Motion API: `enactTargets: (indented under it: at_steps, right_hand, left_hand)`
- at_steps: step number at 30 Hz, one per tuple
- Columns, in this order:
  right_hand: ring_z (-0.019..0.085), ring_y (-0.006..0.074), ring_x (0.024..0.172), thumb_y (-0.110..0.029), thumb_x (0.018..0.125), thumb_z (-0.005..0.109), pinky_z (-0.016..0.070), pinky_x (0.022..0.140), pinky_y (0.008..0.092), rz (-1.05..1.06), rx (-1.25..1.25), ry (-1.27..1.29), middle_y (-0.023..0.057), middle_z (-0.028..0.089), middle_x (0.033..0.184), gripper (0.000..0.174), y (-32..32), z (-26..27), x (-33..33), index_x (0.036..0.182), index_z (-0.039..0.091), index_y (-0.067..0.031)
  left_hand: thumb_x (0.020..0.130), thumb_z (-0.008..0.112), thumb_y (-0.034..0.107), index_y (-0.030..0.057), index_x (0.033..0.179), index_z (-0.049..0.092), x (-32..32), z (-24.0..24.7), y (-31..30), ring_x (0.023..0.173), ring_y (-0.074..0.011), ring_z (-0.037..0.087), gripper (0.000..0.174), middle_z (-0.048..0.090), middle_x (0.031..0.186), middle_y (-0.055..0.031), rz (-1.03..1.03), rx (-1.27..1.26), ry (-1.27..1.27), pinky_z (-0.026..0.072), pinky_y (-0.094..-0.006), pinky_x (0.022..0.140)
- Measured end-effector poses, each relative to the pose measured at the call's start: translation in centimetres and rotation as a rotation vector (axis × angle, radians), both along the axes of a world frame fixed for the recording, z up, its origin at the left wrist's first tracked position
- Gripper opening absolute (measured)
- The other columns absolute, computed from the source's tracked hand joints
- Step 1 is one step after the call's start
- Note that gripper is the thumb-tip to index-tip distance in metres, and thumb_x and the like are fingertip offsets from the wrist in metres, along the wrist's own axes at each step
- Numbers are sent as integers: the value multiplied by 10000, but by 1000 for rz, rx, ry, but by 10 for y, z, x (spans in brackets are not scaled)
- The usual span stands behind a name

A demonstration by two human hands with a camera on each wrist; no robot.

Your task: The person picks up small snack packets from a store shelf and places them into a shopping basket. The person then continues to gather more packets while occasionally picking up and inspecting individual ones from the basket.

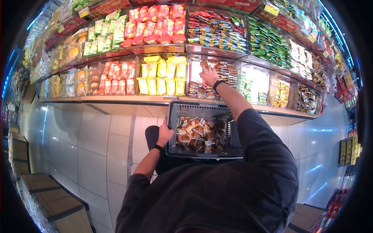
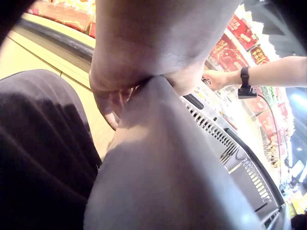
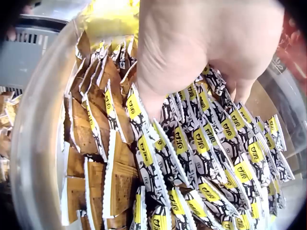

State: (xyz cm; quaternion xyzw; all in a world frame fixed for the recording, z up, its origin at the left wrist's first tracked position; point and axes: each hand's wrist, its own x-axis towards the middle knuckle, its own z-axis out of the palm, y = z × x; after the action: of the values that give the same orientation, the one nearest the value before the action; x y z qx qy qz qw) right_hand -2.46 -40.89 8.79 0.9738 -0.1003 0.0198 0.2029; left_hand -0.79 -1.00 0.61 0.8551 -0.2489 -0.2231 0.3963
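My left hand (image 1: 166,133) grips the left rim of a grey shopping basket (image 1: 169,149). In the left wrist view, its fingers (image 2: 112,103) curl over the basket's edge. Loose brown-and-white snack packets (image 1: 194,134) lie in the basket. My right hand (image 1: 210,75) reaches into a clear shelf bin (image 3: 36,143) full of small wrapped snack packets (image 3: 201,143), some brown, some showing yellow-and-white printed ends. In the right wrist view, thumb and fingers close round a bunch of these packets, the fingertips partly hidden among them.
Left of the bin stand yellow packs (image 1: 161,75) and red packs (image 1: 116,77); green-and-white packets (image 1: 248,83) fill the bin to its right. Above runs another tier with red packs (image 1: 155,23). The basket sits against the wooden shelf edge (image 1: 128,104), over a tiled floor (image 1: 91,134).
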Motion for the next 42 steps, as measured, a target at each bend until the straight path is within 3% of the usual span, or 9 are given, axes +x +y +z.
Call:
enactTargets:
  at_steps: [7,18,22,26,32,34,36,40,42]
  right_hand:
    - [466,480,1313,-183,934,621,506,942,652,-85,54,130,143,519,1359,269,7,6,14,1199,665,-196]
    - [481,396,1274,-102,798,730,517,948,625,66,121,7,113,488,1366,320,1,6,0,1115,697,-134]
    - [468,400,1251,-92,676,779,491,963,529,250,480,-331,167,498,1246,414,30,57,-43,1071,654,-99]
    - [497,375,1180,-158,612,827,478,982,491,223,1165,15,166,503,1234,534,87,69,-129,1095,617,-69]
    - [411,441,1384,-193,692,863,388,1143,483,264,1049,234,261,347,1536,772,144,74,-206,1379,542,-49]
    - [424,451,1367,-240,728,834,393,1134,497,211,1017,46,268,401,1493,763,118,74,-180,1396,510,-62]
    - [463,449,1321,-198,703,830,444,1073,520,172,701,-170,257,442,1452,796,67,59,-147,1415,492,-84]
    - [477,409,1316,-262,771,776,466,1017,532,-14,196,-129,221,420,1488,742,-17,68,-85,1439,469,-157]
    - [459,409,1339,-351,765,782,458,1016,553,-95,192,61,200,398,1514,784,-37,66,-71,1459,445,-213]
  left_hand:
    - [791,675,103,14,1119,542,-3,0,1,980,-497,641,365,687,957,-302,-9,-3,-69,530,-543,862]
    - [775,689,105,20,1171,543,0,-3,2,987,-491,644,430,688,964,-304,-20,8,-42,531,-539,877]
    - [772,697,102,30,1272,532,0,-7,2,1004,-492,641,532,689,992,-306,-28,29,-21,528,-534,897]
    - [773,714,116,46,1312,530,1,-12,2,1000,-491,647,574,691,1018,-299,-27,-10,-44,528,-529,901]
    - [792,709,112,49,1287,544,-2,-1,0,1003,-473,656,525,698,1019,-283,-23,-26,-14,536,-509,893]
    - [797,706,104,35,1244,550,-2,4,1,1010,-463,660,479,702,1013,-277,-28,-15,-12,536,-513,889]
    - [799,702,93,25,1201,560,-2,4,1,1009,-459,663,432,704,1002,-278,-29,-13,-10,539,-513,882]
    - [798,693,84,10,1181,568,-4,10,-1,1000,-465,664,410,702,994,-285,-11,-42,14,544,-508,876]
    - [796,689,81,4,1174,570,-3,11,-1,998,-466,664,404,701,992,-290,3,-16,3,545,-507,876]
